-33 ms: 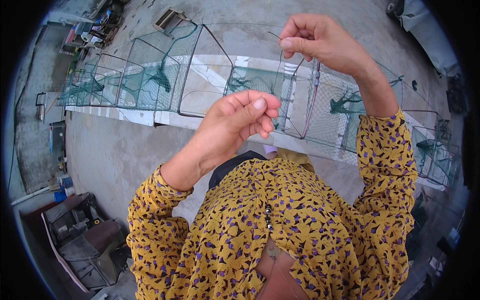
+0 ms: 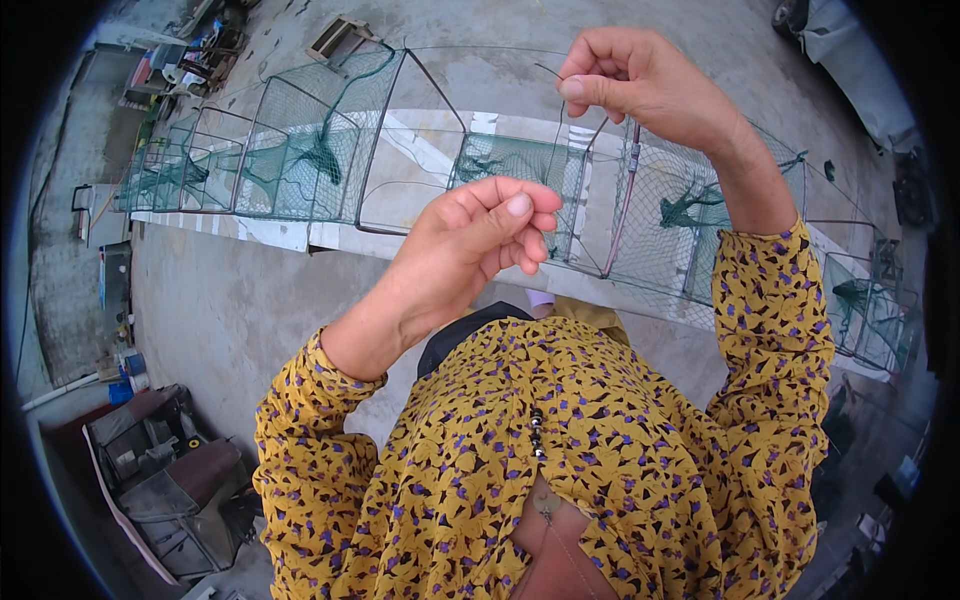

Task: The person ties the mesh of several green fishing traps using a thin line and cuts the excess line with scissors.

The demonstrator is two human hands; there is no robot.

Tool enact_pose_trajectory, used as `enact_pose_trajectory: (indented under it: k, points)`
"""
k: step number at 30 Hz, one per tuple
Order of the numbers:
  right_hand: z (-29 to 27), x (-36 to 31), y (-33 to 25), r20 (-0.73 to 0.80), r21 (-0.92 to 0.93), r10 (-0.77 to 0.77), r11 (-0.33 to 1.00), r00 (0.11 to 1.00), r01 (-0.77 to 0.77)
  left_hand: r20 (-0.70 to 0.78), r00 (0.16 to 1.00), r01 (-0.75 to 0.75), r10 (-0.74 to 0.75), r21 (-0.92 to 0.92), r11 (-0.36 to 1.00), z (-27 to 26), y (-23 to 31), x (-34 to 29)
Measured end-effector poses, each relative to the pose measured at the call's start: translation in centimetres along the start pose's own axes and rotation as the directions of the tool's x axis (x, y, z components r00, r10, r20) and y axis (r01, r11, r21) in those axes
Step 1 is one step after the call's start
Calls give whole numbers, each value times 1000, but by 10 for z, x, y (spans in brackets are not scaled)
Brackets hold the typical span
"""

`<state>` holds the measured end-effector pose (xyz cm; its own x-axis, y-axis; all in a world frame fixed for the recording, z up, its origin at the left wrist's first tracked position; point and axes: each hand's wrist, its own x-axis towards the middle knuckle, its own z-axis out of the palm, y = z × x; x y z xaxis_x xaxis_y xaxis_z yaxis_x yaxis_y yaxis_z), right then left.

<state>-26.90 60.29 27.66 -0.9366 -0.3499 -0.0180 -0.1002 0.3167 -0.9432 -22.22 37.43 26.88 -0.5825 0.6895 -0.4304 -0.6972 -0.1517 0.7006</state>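
Note:
My right hand is raised over the net, thumb and forefinger pinched on a thin dark needle-like piece whose tip sticks out to the left. From that pinch a fine thread drops toward my left hand. The left hand is lower and nearer my body, its thumb pressed against curled fingers where the thread seems to end; the exact hold is hidden. Behind both hands stretches a long green mesh fish trap with rectangular metal frames. One upright rod of it stands just below my right hand.
Pale boards or sheeting lie under the trap on a concrete floor. A small wooden stool-like frame is beyond it. At lower left sits a dark cart-like seat; a grey covered vehicle is at upper right.

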Motion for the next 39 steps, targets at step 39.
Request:
enact_pose_trajectory:
  k: [39]
  points:
    - [5,-4,13,-213,27,115,993,970,-112,-245,857,-374,454,309,874,1,4,86]
